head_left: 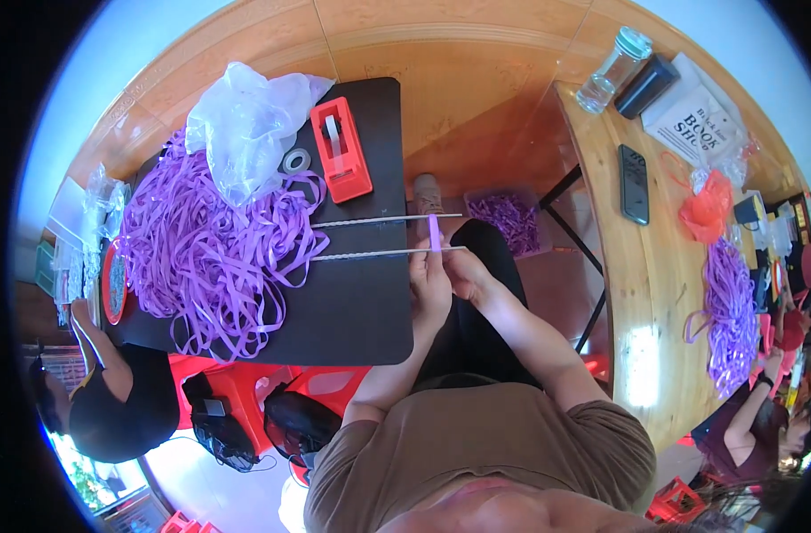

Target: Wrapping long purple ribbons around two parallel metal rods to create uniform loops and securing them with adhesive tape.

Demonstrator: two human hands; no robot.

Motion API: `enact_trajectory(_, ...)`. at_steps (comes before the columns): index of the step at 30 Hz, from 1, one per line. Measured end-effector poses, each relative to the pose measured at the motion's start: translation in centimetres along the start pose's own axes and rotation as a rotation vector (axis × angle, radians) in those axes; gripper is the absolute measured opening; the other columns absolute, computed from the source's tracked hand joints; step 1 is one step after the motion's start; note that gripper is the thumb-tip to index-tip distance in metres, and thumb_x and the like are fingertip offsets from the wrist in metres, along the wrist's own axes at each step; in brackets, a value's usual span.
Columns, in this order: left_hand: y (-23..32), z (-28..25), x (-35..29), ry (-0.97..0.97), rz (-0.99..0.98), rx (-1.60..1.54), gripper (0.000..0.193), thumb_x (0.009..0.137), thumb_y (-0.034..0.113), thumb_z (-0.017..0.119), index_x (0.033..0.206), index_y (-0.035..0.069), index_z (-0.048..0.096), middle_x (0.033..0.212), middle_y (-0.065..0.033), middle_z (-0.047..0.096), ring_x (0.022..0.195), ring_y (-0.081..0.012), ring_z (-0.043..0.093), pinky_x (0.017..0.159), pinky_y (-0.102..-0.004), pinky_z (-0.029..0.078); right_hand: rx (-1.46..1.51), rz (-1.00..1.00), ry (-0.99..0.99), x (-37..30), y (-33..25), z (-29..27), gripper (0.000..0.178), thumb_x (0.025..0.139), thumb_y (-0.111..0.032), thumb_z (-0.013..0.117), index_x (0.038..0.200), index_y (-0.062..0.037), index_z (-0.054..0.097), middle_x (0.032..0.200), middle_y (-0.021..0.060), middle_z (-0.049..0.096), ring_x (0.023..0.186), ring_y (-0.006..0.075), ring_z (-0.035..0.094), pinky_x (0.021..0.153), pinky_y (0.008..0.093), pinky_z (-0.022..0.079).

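Two thin metal rods (370,255) reach out side by side past the right edge of the dark table. Around both rods, near their free ends, goes a short band of purple ribbon (435,233). My left hand (431,289) is closed at the nearer rod, its fingertips at the lower end of that band. Close beside it, my right hand (468,273) has its fingers bent together by the tip of the same rod. What the right fingers pinch is too small to make out. A large tangled heap of purple ribbon (214,240) covers much of the dark table.
On the dark table (361,329) are a red tape dispenser (341,151), a tape roll (296,161) and a clear plastic bag (246,124). A bin of purple pieces (505,224) stands on the floor. The wooden table (632,275) holds a phone (634,185), a bottle and more ribbon. Other people sit at both sides.
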State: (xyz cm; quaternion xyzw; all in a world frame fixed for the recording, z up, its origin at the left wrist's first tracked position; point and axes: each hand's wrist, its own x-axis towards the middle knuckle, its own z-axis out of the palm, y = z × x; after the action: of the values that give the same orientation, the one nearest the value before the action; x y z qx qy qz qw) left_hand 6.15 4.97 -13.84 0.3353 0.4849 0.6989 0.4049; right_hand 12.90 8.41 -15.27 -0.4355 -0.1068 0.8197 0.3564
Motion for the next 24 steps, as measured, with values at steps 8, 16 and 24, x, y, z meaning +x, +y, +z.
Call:
enact_trajectory(8, 1.3, -3.0, -5.9, -0.083, -0.268, 0.075, 0.019, 0.097, 0.02, 0.051, 0.102, 0.005, 0.062, 0.08, 0.0008, 0.061, 0.059, -0.0058, 0.055, 0.052, -0.0194, 0.045, -0.068, 0.111, -0.042, -5.5, 4.8, -4.2, 0.015, 0.088, -0.018, 0.057, 0.076, -0.009, 0.06, 0.067, 0.0013, 0.057, 0.056, 0.0131, 0.052, 0.047, 0.029, 0.036)
enact_trajectory(16, 3.9, -5.5, -8.6, -0.137, -0.425, -0.064, 0.022, 0.095, 0.02, 0.055, 0.103, 0.001, 0.064, 0.089, -0.0059, 0.067, 0.081, -0.0083, 0.059, 0.077, -0.0228, 0.045, -0.527, -0.335, 0.004, -12.5, 5.1, -4.8, 0.018, 0.087, -0.015, 0.062, 0.096, 0.0004, 0.065, 0.082, 0.006, 0.067, 0.071, 0.0093, 0.061, 0.059, 0.0201, 0.044)
enact_trajectory(24, 4.9, -7.1, -9.4, -0.242, -0.608, 0.031, 0.019, 0.091, 0.02, 0.061, 0.097, 0.003, 0.068, 0.084, -0.0042, 0.068, 0.072, -0.0084, 0.061, 0.064, -0.0208, 0.045, -1.302, -1.559, 0.143, -10.8, 0.9, -1.2, 0.033, 0.065, 0.007, 0.069, 0.097, -0.0024, 0.064, 0.088, 0.0102, 0.06, 0.074, 0.0242, 0.06, 0.065, 0.0305, 0.046)
